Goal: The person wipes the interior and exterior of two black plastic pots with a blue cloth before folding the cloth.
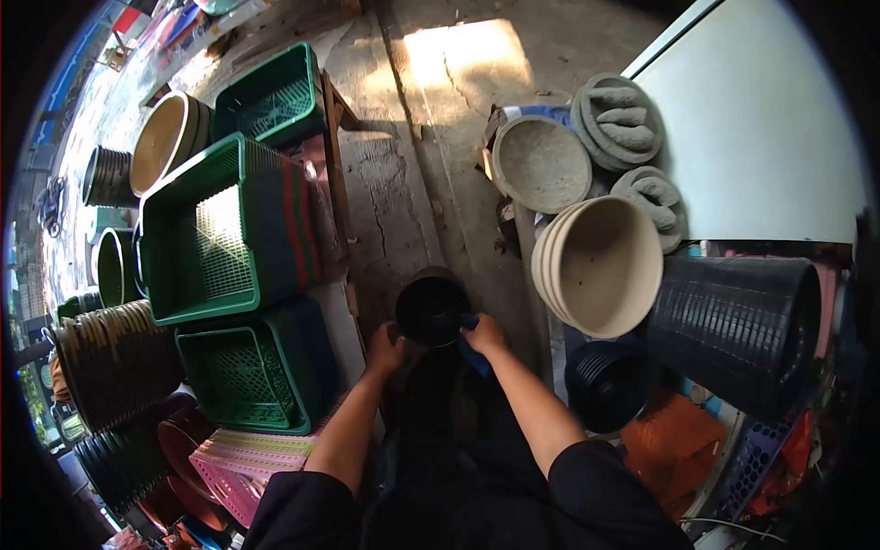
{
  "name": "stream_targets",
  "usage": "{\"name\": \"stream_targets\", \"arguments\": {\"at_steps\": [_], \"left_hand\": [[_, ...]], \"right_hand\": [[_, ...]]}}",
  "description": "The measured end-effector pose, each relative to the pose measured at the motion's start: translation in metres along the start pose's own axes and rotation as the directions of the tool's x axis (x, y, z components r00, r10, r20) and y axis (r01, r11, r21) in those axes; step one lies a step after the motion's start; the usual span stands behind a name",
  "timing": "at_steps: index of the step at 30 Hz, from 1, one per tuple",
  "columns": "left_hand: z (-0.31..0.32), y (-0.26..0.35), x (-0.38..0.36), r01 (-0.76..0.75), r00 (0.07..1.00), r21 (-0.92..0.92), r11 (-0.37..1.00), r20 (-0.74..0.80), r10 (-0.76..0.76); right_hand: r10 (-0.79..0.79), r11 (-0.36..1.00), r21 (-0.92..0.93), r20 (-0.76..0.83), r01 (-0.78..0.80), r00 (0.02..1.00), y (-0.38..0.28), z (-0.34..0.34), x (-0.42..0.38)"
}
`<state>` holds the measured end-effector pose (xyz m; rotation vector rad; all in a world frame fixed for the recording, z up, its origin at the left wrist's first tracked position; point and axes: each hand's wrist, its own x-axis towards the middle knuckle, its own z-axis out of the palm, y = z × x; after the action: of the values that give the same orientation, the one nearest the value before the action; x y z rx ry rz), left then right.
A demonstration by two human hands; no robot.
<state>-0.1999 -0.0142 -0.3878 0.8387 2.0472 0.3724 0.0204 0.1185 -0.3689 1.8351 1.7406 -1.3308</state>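
A round black pot [433,310] is in front of my body at the middle of the head view, its dark mouth facing up. At its left rim, my left hand [387,348] is closed, gripping the edge. My right hand [484,335] is closed on a dark blue cloth [477,357] and presses it against the right side of the pot. The pot's underside and the fingertips on its far side are hidden.
Stacked green baskets [247,307] stand along the left. To the right are nested beige pots [610,266], a stone mortar [543,165], stone pestles [623,119] and ribbed black pots [733,321]. A cracked concrete floor [390,197] runs between the rows.
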Motion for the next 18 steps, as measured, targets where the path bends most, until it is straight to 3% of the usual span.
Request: {"name": "stream_targets", "arguments": {"at_steps": [2, 5, 8, 10, 11, 13, 14, 16, 18], "left_hand": [[0.013, -0.012, 0.022, -0.057, 0.99, -0.016, 0.998, -0.127, 0.055], [0.025, -0.03, 0.046, -0.075, 0.991, 0.064, 0.995, -0.107, 0.081], [0.027, -0.024, 0.052, 0.031, 0.989, -0.111, 0.993, -0.139, -0.046], [0.033, -0.024, 0.051, 0.058, 0.984, -0.104, 0.993, -0.162, -0.075], [0.032, -0.022, 0.051, 0.076, 0.977, -0.093, 0.993, -0.19, -0.093], [0.036, -0.029, 0.054, 0.123, 0.977, -0.129, 0.984, -0.158, -0.143], [0.038, -0.031, 0.057, 0.168, 0.975, -0.162, 0.972, -0.12, -0.188], [0.04, -0.038, 0.065, 0.2, 0.972, -0.11, 0.974, -0.106, -0.211], [0.038, -0.034, 0.067, 0.23, 0.967, -0.057, 0.971, -0.096, -0.235]], "right_hand": [[0.056, 0.998, 0.022, -0.011, -0.055, 0.998, -0.003, 0.012, 0.017], [0.117, 0.993, 0.018, -0.006, -0.117, 0.993, -0.01, 0.023, 0.035], [0.128, 0.991, -0.036, -0.095, -0.132, 0.987, -0.018, 0.031, 0.036], [0.005, 0.991, -0.127, -0.304, -0.046, 0.953, -0.015, 0.042, 0.041], [0.001, 0.991, -0.129, -0.304, -0.042, 0.953, -0.015, 0.043, 0.045], [0.15, 0.987, -0.025, -0.194, -0.158, 0.97, -0.01, 0.043, 0.055], [0.147, 0.988, -0.024, -0.197, -0.155, 0.969, -0.008, 0.041, 0.061], [0.22, 0.974, -0.056, -0.038, -0.221, 0.975, -0.004, 0.035, 0.071], [0.158, 0.983, -0.096, 0.008, -0.156, 0.987, 0.001, 0.028, 0.078]]}}
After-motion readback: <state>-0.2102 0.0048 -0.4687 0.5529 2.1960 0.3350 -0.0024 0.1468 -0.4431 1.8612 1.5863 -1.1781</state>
